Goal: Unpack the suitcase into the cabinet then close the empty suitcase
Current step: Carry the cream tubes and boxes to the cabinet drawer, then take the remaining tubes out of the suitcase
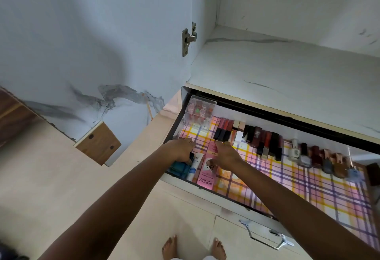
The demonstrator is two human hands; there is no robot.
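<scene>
- Left hand [181, 149], fingers curled down, touches the blue box [178, 169] left of the pink box [205, 176]; grip unclear.
- Right hand [226, 153] grips the pink box's far end.

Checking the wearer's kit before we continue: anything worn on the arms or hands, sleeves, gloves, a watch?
The left arm and right arm are bare to the frame edge, no sleeves. The left hand and right hand are gloveless, wrists without watch or band. Fingers partly hidden, so rings cannot be ruled out.

Pink carton [206, 177]: "POND'S" in white letters at near end, "B.B." in dark letters further up, both upside down to camera; smaller print unreadable.
</scene>
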